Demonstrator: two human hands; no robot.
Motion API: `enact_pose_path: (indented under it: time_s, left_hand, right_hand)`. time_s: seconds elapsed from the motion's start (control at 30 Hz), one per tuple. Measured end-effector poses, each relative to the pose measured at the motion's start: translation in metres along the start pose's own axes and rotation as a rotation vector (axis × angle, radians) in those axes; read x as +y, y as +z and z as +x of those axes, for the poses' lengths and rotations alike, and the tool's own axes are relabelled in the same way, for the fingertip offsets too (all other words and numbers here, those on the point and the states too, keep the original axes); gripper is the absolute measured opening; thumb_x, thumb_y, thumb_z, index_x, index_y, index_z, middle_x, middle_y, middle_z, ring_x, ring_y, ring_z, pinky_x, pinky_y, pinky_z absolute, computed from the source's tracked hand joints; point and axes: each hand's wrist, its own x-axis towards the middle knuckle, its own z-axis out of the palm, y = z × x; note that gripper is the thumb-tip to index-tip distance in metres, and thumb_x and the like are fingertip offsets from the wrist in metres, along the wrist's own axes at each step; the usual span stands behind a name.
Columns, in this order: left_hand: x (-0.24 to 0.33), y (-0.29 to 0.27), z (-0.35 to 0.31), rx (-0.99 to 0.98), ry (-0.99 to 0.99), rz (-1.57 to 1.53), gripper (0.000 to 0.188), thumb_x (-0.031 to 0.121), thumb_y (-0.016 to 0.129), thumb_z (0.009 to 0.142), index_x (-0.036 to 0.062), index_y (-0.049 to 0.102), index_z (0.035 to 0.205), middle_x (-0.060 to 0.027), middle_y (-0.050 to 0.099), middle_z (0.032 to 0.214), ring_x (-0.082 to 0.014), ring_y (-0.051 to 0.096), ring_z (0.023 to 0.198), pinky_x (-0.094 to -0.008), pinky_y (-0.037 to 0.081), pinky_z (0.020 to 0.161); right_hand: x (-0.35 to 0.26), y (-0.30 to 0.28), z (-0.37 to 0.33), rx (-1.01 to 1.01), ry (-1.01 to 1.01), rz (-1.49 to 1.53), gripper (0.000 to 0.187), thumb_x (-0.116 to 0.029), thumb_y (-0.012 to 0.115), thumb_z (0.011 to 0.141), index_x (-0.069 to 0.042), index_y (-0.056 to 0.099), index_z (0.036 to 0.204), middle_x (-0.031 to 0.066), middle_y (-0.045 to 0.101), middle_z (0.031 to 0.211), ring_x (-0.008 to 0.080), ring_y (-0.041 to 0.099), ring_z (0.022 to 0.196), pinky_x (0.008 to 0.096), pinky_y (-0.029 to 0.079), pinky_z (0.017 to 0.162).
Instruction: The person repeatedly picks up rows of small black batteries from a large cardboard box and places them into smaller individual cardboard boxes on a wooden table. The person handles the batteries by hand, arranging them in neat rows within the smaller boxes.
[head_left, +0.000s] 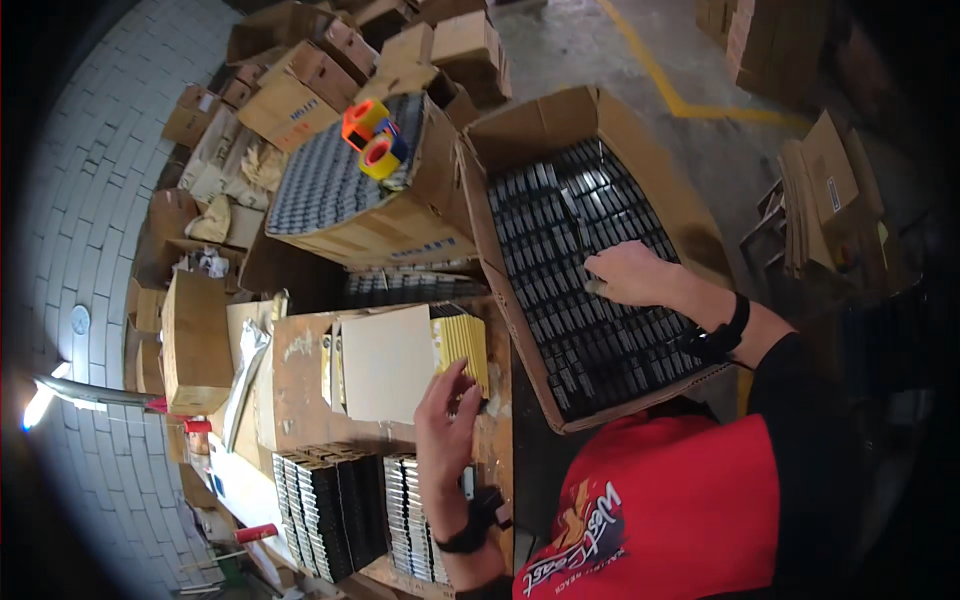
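My right hand (632, 274) is over a large open cardboard box (518, 330) on the right. Its fingers are curled down at the rows of small black packs (545, 265) inside; what they hold, if anything, is hidden. My left hand (447, 425) is above the wooden worktable (300, 375), fingers spread and apart, with nothing seen in it. Beside its fingertips lies a row of yellow-edged flat pieces (462, 345), partly covered by a plain beige cardboard sheet (385, 362). Two stacks of black-and-silver packs (330, 510) stand nearer me, the right one partly behind my left forearm.
Beyond the table, a cardboard box (385, 240) filled with grey pieces carries yellow and orange tape rolls (380, 155). A tall brown carton (197, 340) stands at the left. Flattened cardboard (825, 195) leans at the far right. More cartons are piled along the brick wall (90, 230).
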Motion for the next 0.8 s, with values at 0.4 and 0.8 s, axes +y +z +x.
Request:
enact_pose_path:
  time_s: [0.4, 0.8]
  left_hand:
    - [-0.022, 0.027, 0.024, -0.197, -0.206, -0.421, 0.035, 0.014, 0.056, 0.091, -0.0045, 0.052, 0.121, -0.0084, 0.061, 0.095, -0.0133, 0.059, 0.085, -0.0256, 0.047, 0.079]
    - [-0.061, 0.038, 0.011, -0.308, -0.181, -0.516, 0.035, 0.018, 0.053, 0.092, -0.003, 0.053, 0.12, -0.0085, 0.064, 0.094, -0.013, 0.061, 0.082, -0.0245, 0.047, 0.076]
  right_hand:
    - [-0.074, 0.093, -0.007, -0.348, -0.172, 0.172, 0.068, -0.044, 0.067, 0.069, -0.002, 0.049, 0.119, 0.0247, 0.052, 0.112, 0.0368, 0.059, 0.097, 0.0423, 0.05, 0.079]
    - [-0.093, 0.097, -0.002, -0.511, 0.033, 0.16, 0.06, -0.044, 0.061, 0.071, -0.006, 0.054, 0.117, 0.0233, 0.05, 0.12, 0.0349, 0.056, 0.105, 0.0417, 0.049, 0.084]
